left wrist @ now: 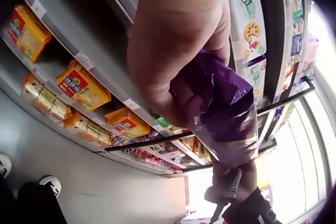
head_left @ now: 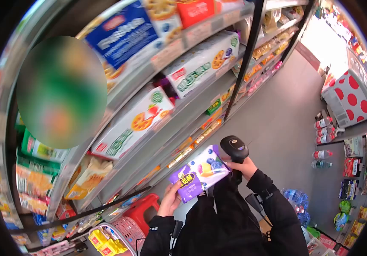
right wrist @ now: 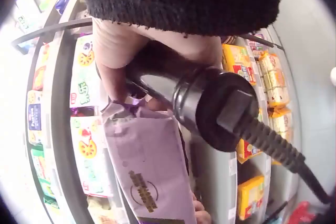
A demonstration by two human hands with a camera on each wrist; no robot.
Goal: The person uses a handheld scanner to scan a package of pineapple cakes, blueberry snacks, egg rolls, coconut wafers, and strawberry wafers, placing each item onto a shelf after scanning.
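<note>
One purple-and-white plastic packet (head_left: 199,174), printed berries (head_left: 213,164) showed in head view, not right wrist, left hand (head_left: 170,199) curled round it, right hand (head_left: 246,168) gripped one black plastic scanner (head_left: 234,148)

You wear a black long-sleeved top (head_left: 286,219) with a small white marking (head_left: 153,229) at the left cuff and a fuzzy-textured right cuff (right wrist: 184,3), black wrist-mounted boxes (head_left: 254,201), dark trousers (left wrist: 37,203) and white-toed shoes (left wrist: 51,184).

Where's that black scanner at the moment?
In the head view, the scanner is right of centre, gripped in the right hand, beside the right end of the purple packet that the left hand holds.
</note>
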